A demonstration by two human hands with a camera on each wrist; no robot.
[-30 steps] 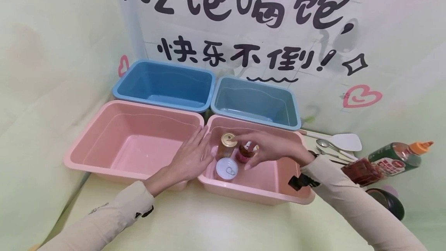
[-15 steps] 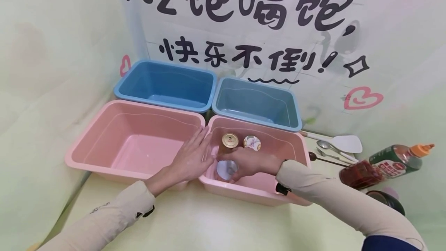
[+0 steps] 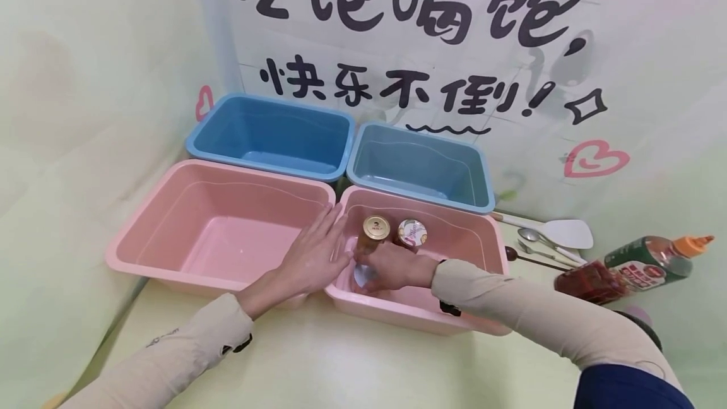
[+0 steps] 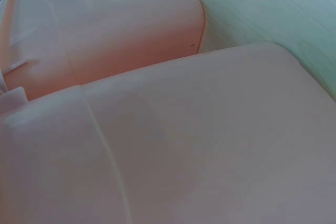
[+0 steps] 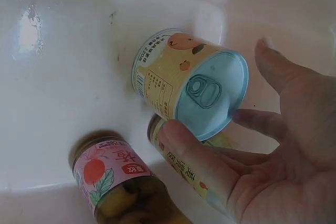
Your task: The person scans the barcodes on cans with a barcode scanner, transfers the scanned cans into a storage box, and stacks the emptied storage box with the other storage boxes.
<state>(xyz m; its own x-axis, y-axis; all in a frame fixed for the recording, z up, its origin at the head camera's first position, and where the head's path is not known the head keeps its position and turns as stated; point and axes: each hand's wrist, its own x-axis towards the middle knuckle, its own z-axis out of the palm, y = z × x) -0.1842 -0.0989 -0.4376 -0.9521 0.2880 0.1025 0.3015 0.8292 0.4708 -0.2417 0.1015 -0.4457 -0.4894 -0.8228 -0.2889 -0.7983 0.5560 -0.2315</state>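
In the head view my left hand (image 3: 311, 257) lies with straight fingers on the adjoining rims of the left pink bin (image 3: 227, 283) and the right pink bin (image 3: 409, 320). Inside the right bin, my right hand (image 3: 394, 267) reaches over a ring-pull can (image 3: 362, 274), partly covering it. The right wrist view shows the hand (image 5: 283, 145) around the can (image 5: 178, 77), fingers at the edge of its lid and thumb apart from it. Close by stand a gold-lidded container (image 3: 375, 228) and a jar with a patterned lid (image 3: 412, 233). The left wrist view shows no hand.
A dark blue bin (image 3: 272, 166) and a grey-blue bin (image 3: 420, 191) stand behind the pink ones. To the right lie a white spatula (image 3: 568, 233), a spoon, a fork and a long dark-ended utensil, beside an orange-capped bottle (image 3: 642, 264).
My right hand has moved from the patterned-lid jar toward the front left, down over the ring-pull can. The left hand has stayed on the rims.
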